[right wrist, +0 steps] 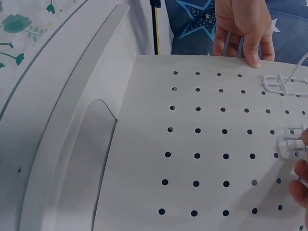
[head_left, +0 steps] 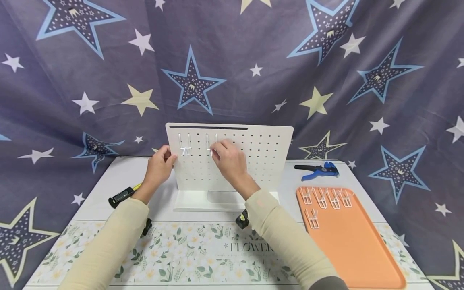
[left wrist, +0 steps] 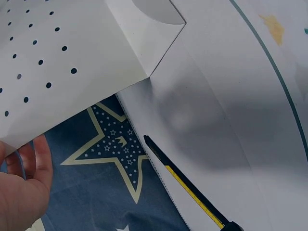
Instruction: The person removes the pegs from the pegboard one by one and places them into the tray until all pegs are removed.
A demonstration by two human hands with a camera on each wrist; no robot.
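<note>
A white pegboard (head_left: 268, 169) stands upright on its base. My left hand (head_left: 159, 167) holds its left edge, with the thumb on the front face and the other fingers behind, as the right wrist view shows. One white wire hook (head_left: 185, 150) hangs in the upper left holes. To the right of it, my right hand (head_left: 230, 163) pinches a second wire hook (head_left: 208, 141) against the board. Part of that hook is hidden by the fingers. In the right wrist view, only some fingertips (right wrist: 301, 185) of the right hand show beside the hook.
An orange tray (head_left: 355, 241) at the right bears several white wire hooks (head_left: 335, 199). Behind it lies a blue wire stripper (head_left: 320, 171). A black and yellow tool (head_left: 121, 196), perhaps a utility knife, lies left of the board. Flowered cloth (head_left: 188, 253) covers the table's front.
</note>
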